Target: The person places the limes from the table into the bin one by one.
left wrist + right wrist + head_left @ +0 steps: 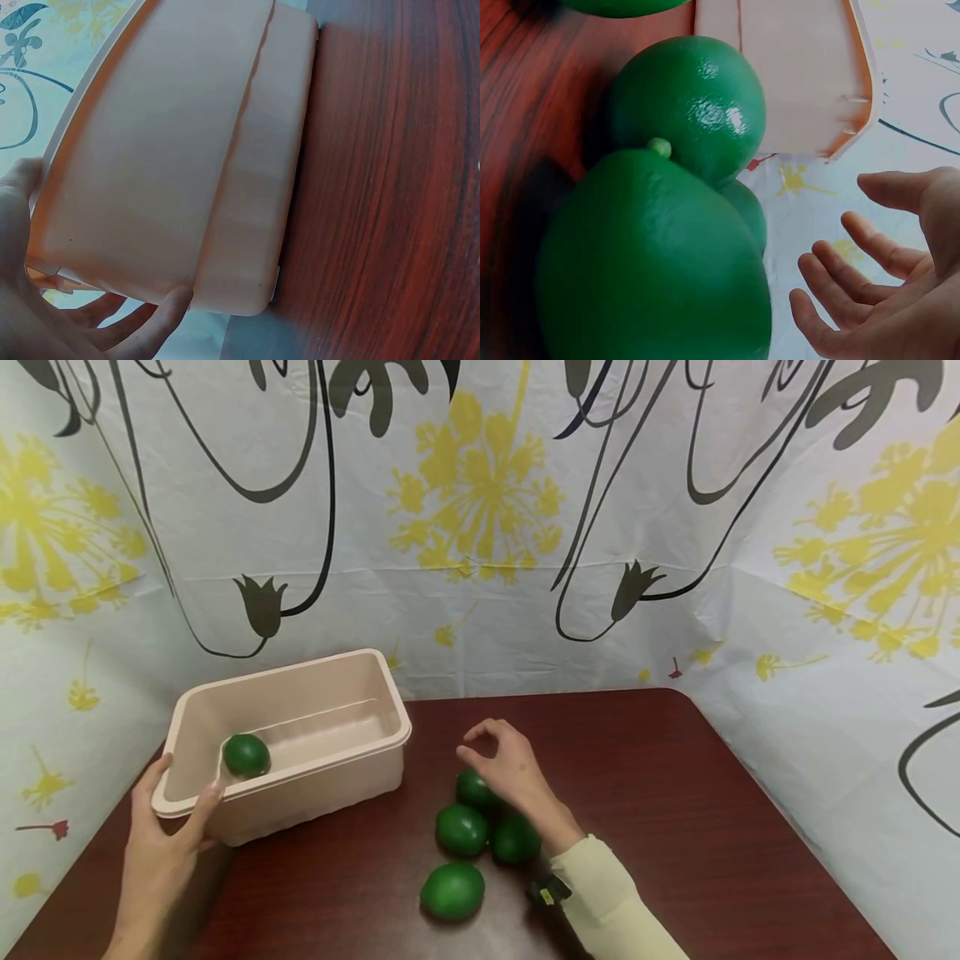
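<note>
While left hand grips bin, one lime inside, right hand hovers loose and empty over four limes on desk, likely mid-loading, next needing a grasp.

Looked forward and down from the head over the wood-grain tabletop and plastic tub. From the left wrist, faced the tub's outer wall, close up. From the right wrist, peered closely past limes toward the tub, sharing both with the head view.
</note>
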The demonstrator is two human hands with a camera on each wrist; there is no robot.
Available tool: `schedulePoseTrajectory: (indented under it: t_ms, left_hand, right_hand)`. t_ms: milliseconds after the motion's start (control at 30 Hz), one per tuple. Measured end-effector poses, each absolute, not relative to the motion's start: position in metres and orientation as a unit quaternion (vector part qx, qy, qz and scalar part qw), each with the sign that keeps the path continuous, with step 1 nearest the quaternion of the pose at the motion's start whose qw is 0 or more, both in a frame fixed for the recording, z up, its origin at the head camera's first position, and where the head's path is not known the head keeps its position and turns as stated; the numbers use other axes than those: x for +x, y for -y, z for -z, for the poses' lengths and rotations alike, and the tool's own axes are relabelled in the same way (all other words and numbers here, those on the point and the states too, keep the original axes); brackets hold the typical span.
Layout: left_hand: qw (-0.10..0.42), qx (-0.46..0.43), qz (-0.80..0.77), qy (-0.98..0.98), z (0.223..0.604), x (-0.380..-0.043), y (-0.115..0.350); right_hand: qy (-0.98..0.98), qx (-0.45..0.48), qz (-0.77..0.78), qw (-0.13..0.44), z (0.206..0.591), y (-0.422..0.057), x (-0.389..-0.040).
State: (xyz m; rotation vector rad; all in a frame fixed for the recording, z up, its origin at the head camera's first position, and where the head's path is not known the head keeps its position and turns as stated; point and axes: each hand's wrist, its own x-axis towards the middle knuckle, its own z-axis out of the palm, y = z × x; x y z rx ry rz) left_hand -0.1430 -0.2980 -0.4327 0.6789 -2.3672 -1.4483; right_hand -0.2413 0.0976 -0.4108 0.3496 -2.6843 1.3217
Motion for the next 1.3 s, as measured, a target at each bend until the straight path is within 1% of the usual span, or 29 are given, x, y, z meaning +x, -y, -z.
schedulePoseTrajectory:
  t_ms: [200,400,967,1300]
  left_hand:
    - [0.141,0.235,0.502,0.82,0.432,-0.143,0.298]
    - [0.141,0.233,0.502,0.821,0.432,-0.143,0.297]
    - [0.156,0.22,0.502,0.821,0.432,-0.141,0.297]
    - [0.146,0.23,0.5,0.822,0.431,-0.14,0.296]
  right_hand:
    - [0.892,0.117,-0.433,0.058,0.415,-0.103,-0.239]
    - [0.895,0.112,-0.431,0.04,0.418,-0.109,-0.238]
    - [0.901,0.125,-0.416,0.007,0.429,-0.118,-0.239]
    - [0.899,0.119,-0.421,-0.026,0.434,-0.118,-0.238]
